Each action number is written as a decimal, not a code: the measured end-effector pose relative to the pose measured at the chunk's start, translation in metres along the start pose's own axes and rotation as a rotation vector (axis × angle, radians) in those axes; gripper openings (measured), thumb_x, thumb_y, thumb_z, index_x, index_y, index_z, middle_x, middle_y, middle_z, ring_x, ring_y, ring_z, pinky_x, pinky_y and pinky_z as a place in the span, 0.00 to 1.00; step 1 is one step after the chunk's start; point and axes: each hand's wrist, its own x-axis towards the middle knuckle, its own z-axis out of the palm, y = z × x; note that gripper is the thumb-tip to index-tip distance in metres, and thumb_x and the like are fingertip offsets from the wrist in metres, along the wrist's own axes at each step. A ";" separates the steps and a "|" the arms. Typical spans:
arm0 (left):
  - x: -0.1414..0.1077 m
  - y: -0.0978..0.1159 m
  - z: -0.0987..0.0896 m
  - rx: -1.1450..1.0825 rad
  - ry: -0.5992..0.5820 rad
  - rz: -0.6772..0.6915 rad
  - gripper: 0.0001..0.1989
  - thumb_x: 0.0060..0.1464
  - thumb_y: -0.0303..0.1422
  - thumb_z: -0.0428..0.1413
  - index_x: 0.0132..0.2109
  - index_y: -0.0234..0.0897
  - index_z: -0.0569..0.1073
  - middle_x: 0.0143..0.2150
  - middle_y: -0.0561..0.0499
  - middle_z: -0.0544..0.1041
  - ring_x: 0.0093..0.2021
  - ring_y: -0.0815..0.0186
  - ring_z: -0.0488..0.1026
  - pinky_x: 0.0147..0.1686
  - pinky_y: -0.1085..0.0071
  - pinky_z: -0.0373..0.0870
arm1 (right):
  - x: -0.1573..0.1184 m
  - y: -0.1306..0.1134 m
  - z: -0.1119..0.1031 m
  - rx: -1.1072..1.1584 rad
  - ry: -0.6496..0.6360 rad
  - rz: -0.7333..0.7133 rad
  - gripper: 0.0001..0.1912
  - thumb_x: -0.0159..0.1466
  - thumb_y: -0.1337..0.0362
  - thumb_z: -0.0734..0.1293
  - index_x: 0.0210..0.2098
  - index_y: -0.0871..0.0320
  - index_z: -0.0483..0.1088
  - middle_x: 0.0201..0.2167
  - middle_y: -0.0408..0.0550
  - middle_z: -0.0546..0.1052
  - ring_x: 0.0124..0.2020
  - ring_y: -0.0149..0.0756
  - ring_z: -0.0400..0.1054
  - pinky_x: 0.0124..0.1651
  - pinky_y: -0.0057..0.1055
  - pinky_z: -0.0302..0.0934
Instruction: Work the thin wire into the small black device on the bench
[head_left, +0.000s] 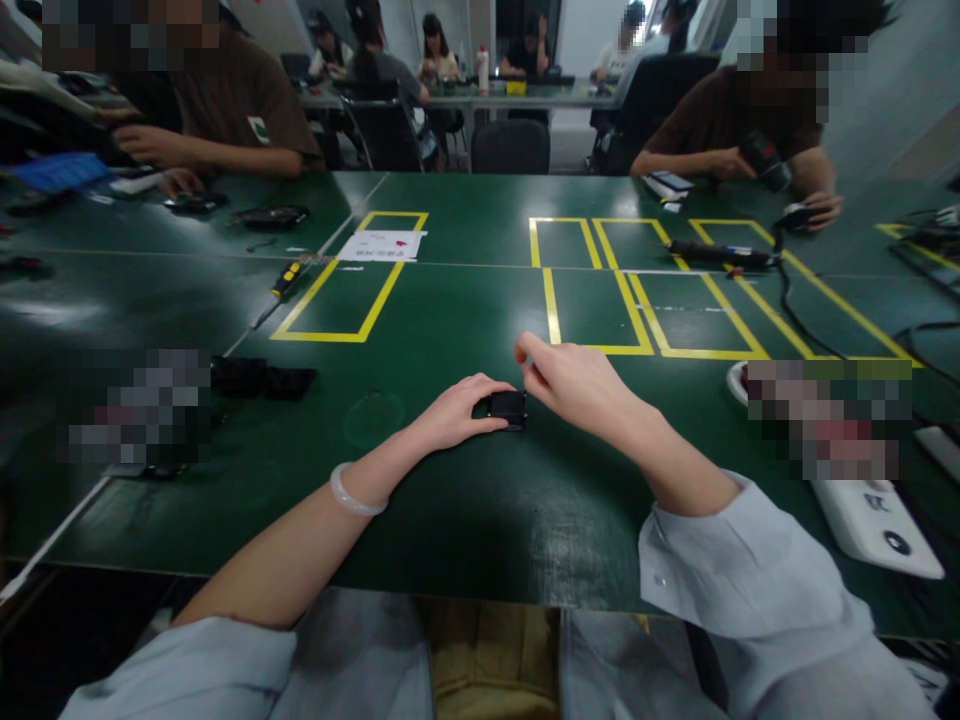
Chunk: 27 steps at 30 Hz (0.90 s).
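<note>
A small black rectangular part [508, 409] rests at the middle of the green table. My left hand [466, 412] grips it from the left side, thumb below and fingers above. A pale bracelet circles my left wrist. Just above and to the right of the part is my right hand [564, 378], with its fingers curled and pinched together. Whatever those fingertips may hold is too small to make out.
Yellow tape outlines mark the green table [465, 310]. A yellow-black screwdriver [286, 280] and a paper sheet [381, 246] lie ahead left, black parts [289, 382] at left. A white case [874, 525] and a black tool [720, 254] lie right. Two people work opposite.
</note>
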 end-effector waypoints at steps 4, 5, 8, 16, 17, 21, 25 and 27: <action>0.000 -0.002 0.002 -0.001 0.006 0.000 0.22 0.57 0.44 0.56 0.57 0.43 0.68 0.49 0.48 0.71 0.50 0.58 0.69 0.50 0.62 0.66 | 0.000 -0.001 0.000 -0.022 -0.018 0.010 0.14 0.69 0.58 0.52 0.43 0.56 0.64 0.30 0.46 0.77 0.28 0.34 0.70 0.26 0.28 0.41; 0.000 -0.003 0.002 -0.001 0.009 0.004 0.22 0.57 0.44 0.56 0.57 0.43 0.68 0.49 0.47 0.71 0.50 0.58 0.69 0.51 0.62 0.66 | 0.001 0.000 0.000 -0.029 -0.022 0.012 0.14 0.69 0.56 0.52 0.43 0.55 0.65 0.30 0.46 0.77 0.29 0.35 0.70 0.26 0.29 0.41; 0.000 -0.003 0.001 -0.001 0.005 0.015 0.22 0.57 0.43 0.57 0.57 0.43 0.68 0.50 0.47 0.71 0.50 0.57 0.69 0.51 0.61 0.65 | 0.002 0.000 0.001 -0.042 -0.034 0.019 0.16 0.69 0.54 0.52 0.43 0.55 0.65 0.30 0.47 0.77 0.30 0.36 0.70 0.26 0.29 0.41; 0.000 0.001 0.000 -0.006 -0.002 0.009 0.21 0.57 0.42 0.56 0.56 0.44 0.69 0.48 0.48 0.71 0.49 0.58 0.69 0.50 0.63 0.66 | 0.001 0.000 0.000 -0.037 -0.016 0.020 0.14 0.69 0.61 0.51 0.46 0.57 0.64 0.29 0.47 0.77 0.27 0.34 0.69 0.24 0.29 0.40; 0.000 0.001 0.000 -0.005 0.002 0.009 0.21 0.57 0.42 0.56 0.56 0.44 0.69 0.48 0.48 0.71 0.49 0.58 0.69 0.50 0.63 0.66 | 0.001 0.000 0.000 -0.033 -0.013 0.015 0.14 0.69 0.61 0.51 0.46 0.57 0.63 0.30 0.47 0.77 0.27 0.34 0.69 0.24 0.28 0.40; 0.000 0.000 0.000 -0.002 -0.003 0.009 0.21 0.57 0.43 0.56 0.56 0.44 0.69 0.49 0.48 0.71 0.50 0.58 0.69 0.50 0.63 0.65 | 0.000 -0.001 0.000 -0.030 -0.014 0.022 0.14 0.68 0.62 0.51 0.46 0.57 0.63 0.30 0.47 0.77 0.27 0.33 0.69 0.25 0.29 0.40; 0.000 0.000 -0.001 0.002 -0.004 0.013 0.22 0.57 0.43 0.56 0.57 0.43 0.68 0.48 0.48 0.71 0.49 0.58 0.69 0.50 0.63 0.66 | -0.001 0.000 -0.001 -0.028 -0.021 0.027 0.14 0.67 0.63 0.51 0.47 0.57 0.63 0.31 0.47 0.77 0.27 0.33 0.68 0.26 0.29 0.41; 0.000 0.000 -0.001 0.003 -0.003 0.012 0.22 0.57 0.43 0.56 0.57 0.43 0.68 0.48 0.48 0.71 0.49 0.58 0.69 0.49 0.63 0.66 | -0.001 0.000 -0.001 -0.024 -0.023 0.025 0.14 0.67 0.63 0.51 0.47 0.57 0.63 0.31 0.47 0.77 0.27 0.33 0.68 0.26 0.30 0.41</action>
